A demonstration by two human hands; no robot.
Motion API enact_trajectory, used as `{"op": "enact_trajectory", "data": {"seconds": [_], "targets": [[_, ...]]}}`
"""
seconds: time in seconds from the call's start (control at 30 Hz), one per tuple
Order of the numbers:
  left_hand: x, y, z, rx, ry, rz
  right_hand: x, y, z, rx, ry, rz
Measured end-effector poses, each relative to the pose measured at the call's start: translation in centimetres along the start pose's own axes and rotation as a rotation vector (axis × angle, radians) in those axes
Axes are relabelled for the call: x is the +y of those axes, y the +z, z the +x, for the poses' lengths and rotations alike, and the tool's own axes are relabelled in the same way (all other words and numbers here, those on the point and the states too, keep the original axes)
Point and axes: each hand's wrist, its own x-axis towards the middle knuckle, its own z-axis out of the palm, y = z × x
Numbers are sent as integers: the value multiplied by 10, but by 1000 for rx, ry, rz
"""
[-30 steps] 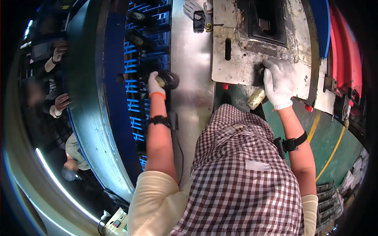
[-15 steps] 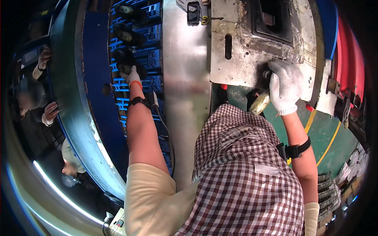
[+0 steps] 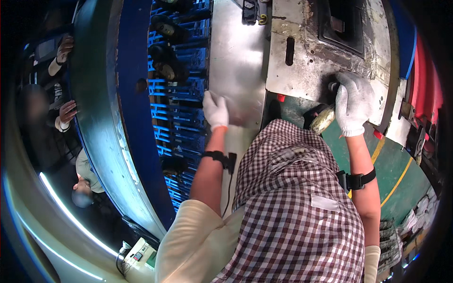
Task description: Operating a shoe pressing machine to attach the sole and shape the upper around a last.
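My left hand (image 3: pixel 216 112), in a white glove, is over the bare metal strip (image 3: pixel 236 66), right beside the blue rack (image 3: pixel 188 89). Its fingers are apart and nothing shows in them. Several dark shoe-like pieces (image 3: pixel 166 63) with rounded ends sit on the rack, beyond that hand. My right hand (image 3: pixel 354 104), also gloved, has its fingers curled over the near edge of a worn, pale machine plate (image 3: pixel 302 70). A small dark round part shows at its fingertips; I cannot make out what it grips. Beneath that hand is a yellowish, oblong thing (image 3: pixel 322 120).
A dark, framed recess (image 3: pixel 343 28) is set in the machine plate. Dark blue panelling (image 3: pixel 134 104) borders the rack on the left. Other people's hands (image 3: pixel 67 113) are beyond it. Red bins (image 3: pixel 427 80) stand at the far right, and the green floor (image 3: pixel 377 165) has yellow lines.
My left hand has let go of a dark shoe-like piece on the rack and moved right to the metal strip. The view has shifted slightly. My right hand stays at the plate's edge.
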Motion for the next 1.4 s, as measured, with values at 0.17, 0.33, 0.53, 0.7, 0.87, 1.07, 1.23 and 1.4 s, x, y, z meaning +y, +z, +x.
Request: {"op": "enact_trajectory", "data": {"seconds": [0.17,0.33,0.53,0.7,0.87,1.07,1.23,1.4], "targets": [[2,-14,-51,23,121,339,0,0,-2,-33,-1,-19],[-51,-33,-55,156,-170,117,-1,3,-6,-34,9,-25],[-137,-96,-74,756,-1266,135,12,8,-13,-23,-27,-21],[-277,-131,-104,1038,-1439,-124,37,14,-19,-11,-38,-11],[-377,-145,-107,672,-961,-839,60,15,-20,-95,13,20],[-412,-164,-119,-27,-729,-1394,85,21,-26,-23,42,21],[-272,-126,-100,598,-732,-1238,74,3,-15,-34,13,-116],[-217,-124,-132,479,-701,-1667,64,22,-32,-23,87,1]]}}
